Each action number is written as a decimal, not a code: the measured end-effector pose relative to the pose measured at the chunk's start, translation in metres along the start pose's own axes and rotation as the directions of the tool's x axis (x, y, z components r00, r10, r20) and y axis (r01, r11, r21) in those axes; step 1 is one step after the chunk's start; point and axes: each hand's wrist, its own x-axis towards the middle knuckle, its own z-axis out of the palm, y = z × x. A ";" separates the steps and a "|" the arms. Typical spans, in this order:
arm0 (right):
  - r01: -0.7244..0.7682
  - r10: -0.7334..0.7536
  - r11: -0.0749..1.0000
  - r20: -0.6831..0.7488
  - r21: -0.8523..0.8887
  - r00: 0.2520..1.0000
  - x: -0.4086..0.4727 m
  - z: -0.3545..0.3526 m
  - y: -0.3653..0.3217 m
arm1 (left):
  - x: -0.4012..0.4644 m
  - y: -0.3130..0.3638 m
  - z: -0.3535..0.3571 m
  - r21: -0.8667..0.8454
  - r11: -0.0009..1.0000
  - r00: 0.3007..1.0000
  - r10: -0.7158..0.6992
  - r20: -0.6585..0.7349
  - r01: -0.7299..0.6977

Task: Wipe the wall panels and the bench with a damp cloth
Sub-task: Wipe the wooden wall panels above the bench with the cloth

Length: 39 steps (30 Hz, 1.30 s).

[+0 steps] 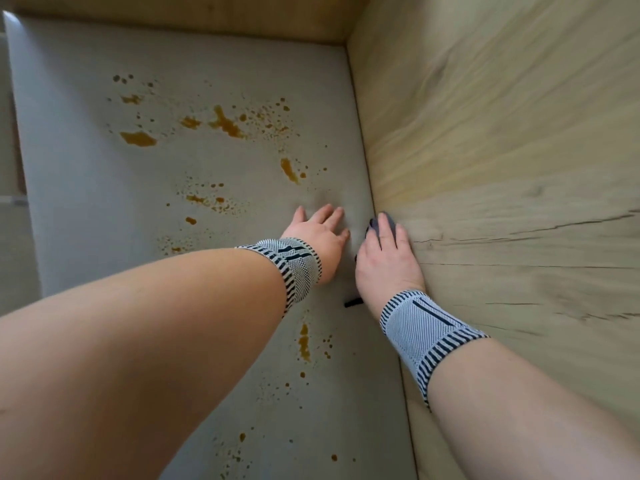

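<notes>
A: How is the right hand (384, 261) gripping?

B: It is closing over a dark grey cloth (382, 223), fingers curled on top of it and pressing it down. Only a tuft of cloth is showing past the fingertips, plus a dark scrap (353, 302) below the heel of the hand, which may be part of it.

A: And where is the cloth sitting?

B: Right at the seam where the right edge of the bench (104, 188) is meeting the wooden wall panel (502, 150). The hand is lying against the panel's foot.

A: What is the left hand (320, 233) doing?

B: Holding nothing. It is resting flat on the bench just beside the right hand, fingers straight and spread, seemingly bracing the person's weight.

A: How far along is the job looking?

B: Early, I'd judge. Orange-brown stains (225, 124) are spattering the bench from the far end towards the near edge, untouched so far as I can see. Whether the panels are wiped already, I cannot tell; the wood is blurring in this view.

A: And the arms?

B: Both are reaching forward and down, bare, each wearing a striped knit wristband (422, 327). The left forearm is crossing the bench diagonally; the right is running along the panel.
</notes>
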 end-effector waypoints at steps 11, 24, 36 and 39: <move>0.197 -0.172 0.961 0.139 -0.193 0.975 -0.035 -0.004 0.003 | 0.004 0.000 0.000 -0.031 0.999 0.999 -0.012 0.030 0.013; 0.188 -0.163 0.950 0.118 -0.249 0.980 -0.029 0.015 0.003 | 0.004 0.000 0.001 -0.015 1.000 0.999 -0.002 0.041 0.003; 0.310 -0.226 0.927 0.346 -0.210 0.911 -0.069 0.016 -0.003 | 0.005 0.000 0.003 -0.018 1.000 0.999 -0.001 0.044 0.002; 0.250 -0.193 0.935 0.232 -0.251 0.953 -0.036 -0.008 0.011 | 0.006 -0.001 0.004 -0.014 1.000 0.999 0.008 0.040 -0.007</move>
